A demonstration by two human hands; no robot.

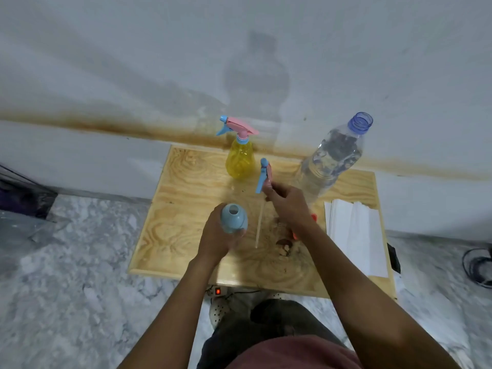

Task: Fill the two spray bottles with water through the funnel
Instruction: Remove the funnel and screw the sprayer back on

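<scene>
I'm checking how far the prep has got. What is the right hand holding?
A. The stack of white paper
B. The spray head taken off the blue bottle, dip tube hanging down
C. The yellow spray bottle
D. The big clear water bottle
B: the right hand has its grip on a pink and blue spray head with its dip tube hanging, while the left hand holds the open blue bottle.
</scene>
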